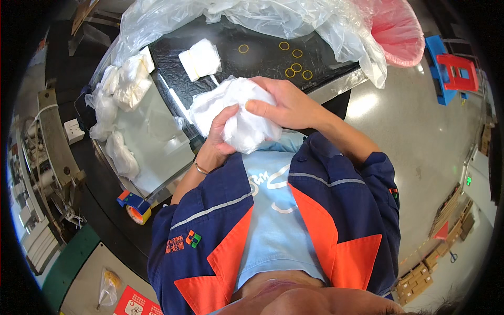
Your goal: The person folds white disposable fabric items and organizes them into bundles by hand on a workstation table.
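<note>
Both my hands grip a bundle of white cloth pieces in clear plastic (239,113) just above my chest. My left hand (218,139) holds it from below, thumb pressed into the white material. My right hand (286,105) clasps it from the top and right side. A folded stack of white cloths (200,59) lies on the black table top (262,58) beyond the bundle. Several yellow rubber bands (295,67) are scattered on that black surface.
Bagged white bundles (118,89) are piled along the left side of a metal tray (157,136). A large clear plastic sheet (273,18) and a pink bag (396,29) lie at the far edge. A tape dispenser (135,206) sits at the near left. Cardboard boxes (420,273) stand on the floor at right.
</note>
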Action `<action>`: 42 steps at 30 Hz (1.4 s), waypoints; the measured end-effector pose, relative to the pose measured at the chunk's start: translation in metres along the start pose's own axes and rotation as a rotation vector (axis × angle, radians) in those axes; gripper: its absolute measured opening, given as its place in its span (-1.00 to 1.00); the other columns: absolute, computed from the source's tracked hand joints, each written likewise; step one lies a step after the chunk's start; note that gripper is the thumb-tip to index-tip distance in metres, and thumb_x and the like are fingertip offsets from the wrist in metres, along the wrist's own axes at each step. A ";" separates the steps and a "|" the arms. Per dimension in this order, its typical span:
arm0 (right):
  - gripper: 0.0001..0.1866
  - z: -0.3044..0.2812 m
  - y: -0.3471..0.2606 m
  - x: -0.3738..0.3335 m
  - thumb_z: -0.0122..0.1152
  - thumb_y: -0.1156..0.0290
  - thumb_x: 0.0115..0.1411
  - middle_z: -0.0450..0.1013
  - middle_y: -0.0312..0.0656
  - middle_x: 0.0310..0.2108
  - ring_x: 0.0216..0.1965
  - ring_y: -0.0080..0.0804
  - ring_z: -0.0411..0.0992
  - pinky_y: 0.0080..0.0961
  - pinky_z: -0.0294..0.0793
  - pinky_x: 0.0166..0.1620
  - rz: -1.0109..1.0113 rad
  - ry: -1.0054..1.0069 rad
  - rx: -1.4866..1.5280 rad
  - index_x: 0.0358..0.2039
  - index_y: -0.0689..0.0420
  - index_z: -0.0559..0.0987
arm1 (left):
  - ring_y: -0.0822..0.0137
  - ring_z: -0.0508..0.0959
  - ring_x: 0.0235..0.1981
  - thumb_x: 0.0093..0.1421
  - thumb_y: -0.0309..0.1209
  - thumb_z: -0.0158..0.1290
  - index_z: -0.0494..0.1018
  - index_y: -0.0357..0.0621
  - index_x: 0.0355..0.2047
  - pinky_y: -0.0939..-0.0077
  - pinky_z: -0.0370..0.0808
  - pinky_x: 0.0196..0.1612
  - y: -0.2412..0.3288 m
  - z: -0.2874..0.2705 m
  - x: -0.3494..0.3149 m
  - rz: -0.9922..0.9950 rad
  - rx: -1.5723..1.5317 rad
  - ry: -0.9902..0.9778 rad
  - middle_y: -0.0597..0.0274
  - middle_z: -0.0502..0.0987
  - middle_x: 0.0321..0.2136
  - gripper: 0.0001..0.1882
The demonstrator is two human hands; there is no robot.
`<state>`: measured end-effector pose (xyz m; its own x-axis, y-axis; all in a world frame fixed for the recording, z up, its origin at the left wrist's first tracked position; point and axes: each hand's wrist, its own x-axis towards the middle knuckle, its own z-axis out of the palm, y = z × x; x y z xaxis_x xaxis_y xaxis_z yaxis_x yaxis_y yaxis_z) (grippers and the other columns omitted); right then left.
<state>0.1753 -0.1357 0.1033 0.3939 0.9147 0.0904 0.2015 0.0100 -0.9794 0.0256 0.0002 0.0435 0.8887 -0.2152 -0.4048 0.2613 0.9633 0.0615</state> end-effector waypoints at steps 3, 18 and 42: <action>-0.47 -0.016 -0.011 0.001 0.07 0.06 0.29 0.48 -0.27 -0.36 -0.41 -0.58 0.45 -0.60 0.48 -0.32 0.400 -0.206 0.256 0.03 0.28 0.40 | -0.06 0.46 0.04 0.16 -0.14 0.04 0.11 -0.17 0.25 -0.02 0.40 0.11 0.001 0.004 0.003 -0.006 0.215 -0.134 -0.08 0.37 0.10 -0.29; -0.65 -0.025 0.016 0.016 0.21 0.27 0.12 0.54 -0.14 -0.47 -0.51 -0.47 0.48 -0.49 0.46 -0.37 0.196 -0.117 -0.143 -0.24 0.34 0.54 | -0.18 0.41 0.03 0.03 0.13 0.01 0.00 -0.25 0.29 -0.15 0.42 0.02 -0.004 0.012 0.012 -0.124 0.119 -0.248 -0.40 0.26 0.08 -0.03; -0.75 -0.030 0.036 0.035 0.30 0.44 0.07 0.53 -0.26 -0.44 -0.42 -0.57 0.47 -0.57 0.48 -0.33 0.462 -0.283 0.046 -0.26 0.29 0.57 | 0.25 0.59 -0.14 0.10 -0.58 0.15 0.35 -0.32 0.04 0.36 0.54 -0.02 0.008 0.017 0.007 -0.092 0.510 0.182 0.07 0.54 -0.11 -0.54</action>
<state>0.2237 -0.1156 0.0764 0.1743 0.9010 -0.3973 0.0227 -0.4071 -0.9131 0.0399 0.0034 0.0567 0.7857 -0.2203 -0.5781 0.5248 0.7323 0.4341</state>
